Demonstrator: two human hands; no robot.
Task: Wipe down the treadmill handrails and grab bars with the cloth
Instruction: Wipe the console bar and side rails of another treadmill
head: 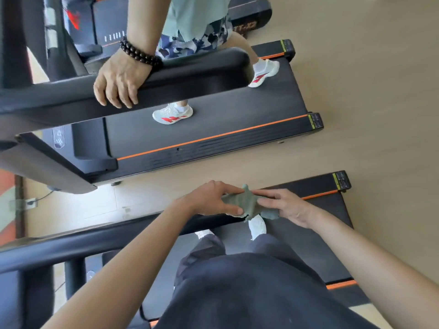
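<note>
The cloth [247,203] is small and grey-green. It looks soft, thin and very light. It folds and bunches up, so it will not keep a shape by itself. It should bend easily round a bar. It will not break and it does not look slippery. A bunched cloth wipes only a little bit at a time, so it is best to hold it in the middle with a flat part left free to rub.

The cloth is up in the air in front of the person, held between both hands. It hangs over the treadmill belt [297,245], and a white shoe [257,226] shows just below it. It is not touching any bar yet.

The left hand [209,200] pinches one end. Its thumb is under the cloth and its fingers are on top, closed on it. The right hand [289,207] holds the other end, with its fingers curled round a bunched bit. The cloth is pulled a little between the two hands.

The handrail [95,241] is the black bar just beside the left arm. I think it gets wiped next.
</note>
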